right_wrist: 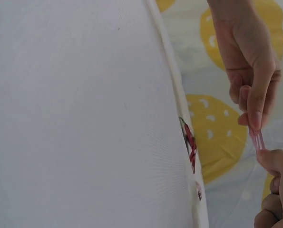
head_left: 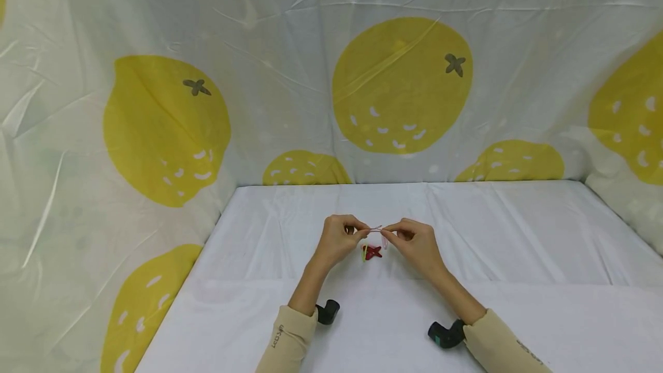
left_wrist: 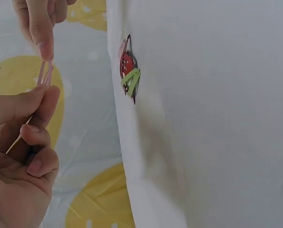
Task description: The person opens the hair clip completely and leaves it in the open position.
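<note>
A slim pink snap hair clip is stretched between both hands, above the white table. My left hand pinches one end of it with thumb and forefinger. The thumb and forefinger of my right hand pinch the other end. Its two narrow pink strips show side by side in the right wrist view, while the fingertips hide the ends. Below the hands a red piece with pointed ends lies on the cloth. A light green snap clip lies over it, and another pink clip is beside it.
White cloth covers the table. A curtain printed with yellow lemons hangs behind the table and at its sides. Black curved wrist devices sit by both beige sleeves.
</note>
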The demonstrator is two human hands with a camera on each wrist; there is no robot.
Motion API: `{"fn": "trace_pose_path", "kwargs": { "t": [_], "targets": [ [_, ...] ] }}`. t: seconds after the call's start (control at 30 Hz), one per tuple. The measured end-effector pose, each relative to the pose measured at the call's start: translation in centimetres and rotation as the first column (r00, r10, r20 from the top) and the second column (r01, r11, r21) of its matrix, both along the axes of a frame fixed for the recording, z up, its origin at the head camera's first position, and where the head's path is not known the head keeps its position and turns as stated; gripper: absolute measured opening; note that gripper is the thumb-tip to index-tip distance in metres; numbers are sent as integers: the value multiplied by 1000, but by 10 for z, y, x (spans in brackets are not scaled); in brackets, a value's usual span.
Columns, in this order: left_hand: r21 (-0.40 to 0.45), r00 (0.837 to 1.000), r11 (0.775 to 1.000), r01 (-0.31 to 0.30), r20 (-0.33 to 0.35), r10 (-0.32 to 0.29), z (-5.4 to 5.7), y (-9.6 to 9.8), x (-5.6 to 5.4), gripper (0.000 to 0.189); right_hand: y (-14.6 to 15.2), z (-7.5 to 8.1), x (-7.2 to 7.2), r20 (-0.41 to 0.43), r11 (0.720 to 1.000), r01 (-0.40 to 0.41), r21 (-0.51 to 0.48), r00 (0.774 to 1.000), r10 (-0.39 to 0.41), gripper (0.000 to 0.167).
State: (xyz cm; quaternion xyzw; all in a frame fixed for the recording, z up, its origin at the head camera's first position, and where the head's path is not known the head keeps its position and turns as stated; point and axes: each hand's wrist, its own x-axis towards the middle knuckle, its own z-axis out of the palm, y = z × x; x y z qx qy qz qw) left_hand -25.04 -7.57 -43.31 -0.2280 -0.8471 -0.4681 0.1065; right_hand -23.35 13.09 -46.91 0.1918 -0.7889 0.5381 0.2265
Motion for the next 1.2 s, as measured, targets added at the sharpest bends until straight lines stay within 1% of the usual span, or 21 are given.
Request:
{"fn": "trace_pose_path", "kwargs": {
  "t": [0.2,0.3,0.37,0.47,0.57,0.67,0.77,0.87,1.03,1.13,1.2],
  "targets": [
    [-62,999,997,-36,27,38,2,2,-4,3,5,2,0,78,999,-10,35,997,7,4],
    [-88,997,995,-53,50,57,2,2,-7,4,4,3,-3,125,999,12,50,992,-18,4],
    [-121,997,991,-55,51,61,1,2,-11,5,3,5,-8,163,997,36,73,986,-47,3],
    [-157,996,986,-59,57,69,1,4,-20,6,2,6,-18,217,991,76,115,971,-99,4],
    [-179,994,981,-77,68,91,2,7,-32,7,0,7,-30,268,984,95,150,954,-133,5],
    [-174,991,980,-93,83,109,1,10,-45,5,-2,8,-42,313,979,105,174,937,-156,7],
    [-147,986,983,-111,107,127,-1,13,-58,4,-4,8,-54,353,978,113,174,920,-169,10],
    [-124,978,983,-133,143,151,-3,15,-69,4,-5,6,-64,384,978,122,169,906,-179,12],
    [-151,969,978,-141,183,168,-9,18,-80,4,-5,1,-75,423,974,133,182,884,-200,14],
    [-169,966,977,-133,198,165,-13,20,-85,5,-3,-1,-78,436,972,134,194,876,-208,14],
    [-175,966,977,-125,203,160,-15,21,-88,5,-1,-2,-80,434,970,139,200,875,-215,14]
  ]
}}
